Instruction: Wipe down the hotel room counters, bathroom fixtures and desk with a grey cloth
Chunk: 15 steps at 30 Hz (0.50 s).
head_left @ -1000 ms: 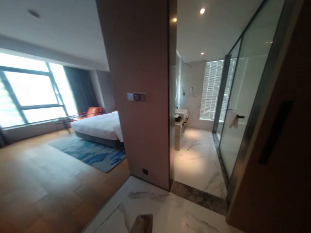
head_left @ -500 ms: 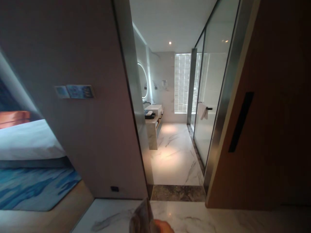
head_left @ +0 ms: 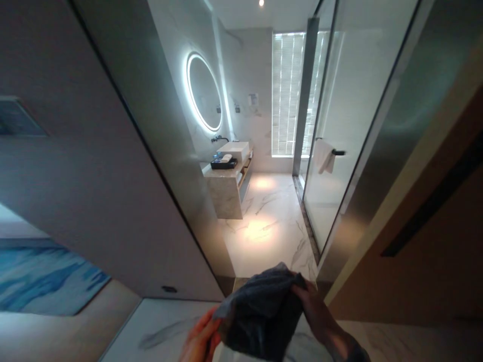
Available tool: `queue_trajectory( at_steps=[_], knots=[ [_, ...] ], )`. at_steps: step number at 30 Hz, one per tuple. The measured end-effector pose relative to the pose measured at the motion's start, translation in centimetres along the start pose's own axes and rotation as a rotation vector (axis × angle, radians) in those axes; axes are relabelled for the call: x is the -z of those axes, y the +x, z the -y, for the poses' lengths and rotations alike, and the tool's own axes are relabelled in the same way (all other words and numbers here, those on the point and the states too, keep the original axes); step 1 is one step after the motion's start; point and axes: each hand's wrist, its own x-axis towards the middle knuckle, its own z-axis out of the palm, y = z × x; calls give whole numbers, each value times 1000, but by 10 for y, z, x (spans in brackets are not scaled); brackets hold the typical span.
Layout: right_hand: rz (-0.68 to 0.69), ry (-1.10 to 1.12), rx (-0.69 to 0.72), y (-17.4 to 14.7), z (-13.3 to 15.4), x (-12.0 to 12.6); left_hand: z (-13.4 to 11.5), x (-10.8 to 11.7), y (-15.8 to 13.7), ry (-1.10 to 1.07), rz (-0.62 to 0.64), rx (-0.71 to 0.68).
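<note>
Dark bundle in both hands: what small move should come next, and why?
I'd probably draw the hands slightly apart to smooth the dark bundle: the left hand holds its left edge, the right hand its upper right, and it looks creased between them.

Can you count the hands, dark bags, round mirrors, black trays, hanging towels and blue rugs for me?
Left hand and right hand: 2
Dark plastic bag: 1
Round mirror: 1
Black tray: 1
Hanging towel: 1
Blue rug: 1
Total: 7
</note>
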Motion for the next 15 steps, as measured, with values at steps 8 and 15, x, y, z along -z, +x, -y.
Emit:
queue_trajectory(
  at_steps=[8, 15],
  knots=[
    [-99, -274, 88, 86, 11, 35, -75, -69, 100, 79, 252, -109],
    [-97, -255, -20, 193, 17, 11, -111, -79, 195, 198, 227, -139]
  ],
)
